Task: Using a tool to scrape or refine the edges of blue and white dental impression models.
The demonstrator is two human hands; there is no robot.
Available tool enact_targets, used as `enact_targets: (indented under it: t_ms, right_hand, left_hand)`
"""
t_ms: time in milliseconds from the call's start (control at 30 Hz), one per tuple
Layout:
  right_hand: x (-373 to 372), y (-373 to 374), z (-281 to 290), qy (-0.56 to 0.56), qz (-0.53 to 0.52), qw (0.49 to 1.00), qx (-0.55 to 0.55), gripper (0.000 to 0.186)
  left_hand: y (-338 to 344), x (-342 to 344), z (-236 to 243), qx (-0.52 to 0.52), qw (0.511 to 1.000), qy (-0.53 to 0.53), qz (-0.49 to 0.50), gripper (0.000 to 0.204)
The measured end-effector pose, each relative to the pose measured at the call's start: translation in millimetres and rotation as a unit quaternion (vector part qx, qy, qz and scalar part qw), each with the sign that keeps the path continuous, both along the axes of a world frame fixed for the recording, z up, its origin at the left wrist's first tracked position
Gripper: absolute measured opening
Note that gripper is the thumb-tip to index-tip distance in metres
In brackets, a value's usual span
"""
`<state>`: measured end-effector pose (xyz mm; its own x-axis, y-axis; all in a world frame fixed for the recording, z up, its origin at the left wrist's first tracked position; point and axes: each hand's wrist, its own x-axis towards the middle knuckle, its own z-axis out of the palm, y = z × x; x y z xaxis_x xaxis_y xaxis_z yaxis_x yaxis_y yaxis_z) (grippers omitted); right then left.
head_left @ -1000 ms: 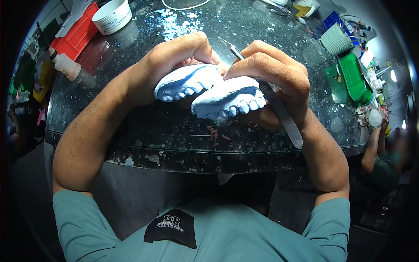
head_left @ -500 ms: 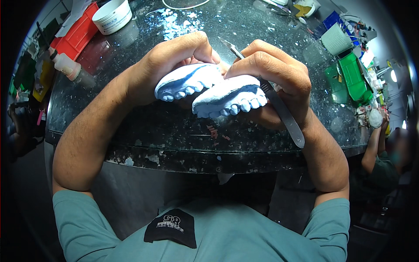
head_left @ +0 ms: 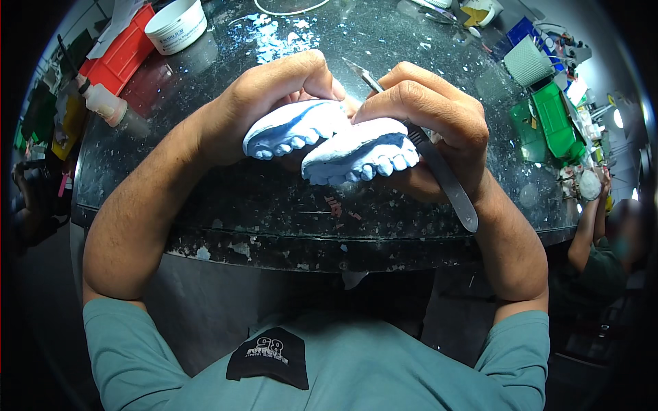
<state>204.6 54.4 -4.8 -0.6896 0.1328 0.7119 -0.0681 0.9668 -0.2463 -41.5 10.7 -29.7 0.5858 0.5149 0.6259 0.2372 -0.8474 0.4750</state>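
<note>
Two pale plaster dental models are held side by side above the dark bench, their rows of teeth facing me. My left hand (head_left: 284, 85) is closed around the left dental model (head_left: 291, 130), its fingers partly hidden behind it. The right dental model (head_left: 363, 152) sits lower and nearer, overlapping the left one's edge. My right hand (head_left: 439, 127) grips it from the right side. That same hand also holds a metal scalpel (head_left: 445, 181), its blade pointing up and away and its handle end hanging toward me.
White plaster crumbs (head_left: 281, 38) lie on the far part of the bench (head_left: 274, 219). At the far left are a white tub (head_left: 176, 27), a red bin (head_left: 123, 51) and a small bottle (head_left: 104, 101). A green bin (head_left: 556, 123) stands right, near another person's arm (head_left: 582, 236).
</note>
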Motion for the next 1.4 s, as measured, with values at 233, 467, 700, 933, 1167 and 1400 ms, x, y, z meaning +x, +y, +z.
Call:
enact_targets:
  t_ms: [233, 467, 700, 933, 1167, 1400]
  right_hand:
    - [0.6, -0.1, -0.6, -0.004, -0.012, 1.0, 0.007, 0.033]
    - [0.0, -0.1, 0.3, -0.004, -0.007, 1.0, 0.001, 0.033]
    - [0.4, 2.6, 0.0, 0.0, 0.013, 1.0, 0.0, 0.031]
    - [4.2, 8.3, -7.3, -0.005, 0.02, 0.992, -0.123, 0.025]
    - [2.2, 8.9, -14.2, -0.002, 0.02, 0.98, -0.199, 0.027]
    - [1.7, 8.3, -14.0, 0.0, 0.018, 0.98, -0.199, 0.027]
  left_hand:
    - [-1.1, -0.2, 0.0, -0.015, 1.0, -0.004, 0.0, 0.035]
    - [-1.2, 0.1, -1.3, 0.005, 1.0, -0.007, 0.006, 0.037]
    - [-0.2, -1.3, -1.6, 0.03, 1.0, 0.007, 0.003, 0.045]
    - [-3.4, 19.9, -4.1, -0.258, 0.953, -0.154, 0.032, 0.041]
    - [-9.5, 20.0, 11.9, -0.49, 0.856, -0.165, -0.001, 0.048]
    - [-12.8, 23.3, 17.7, -0.551, 0.815, -0.18, -0.005, 0.057]
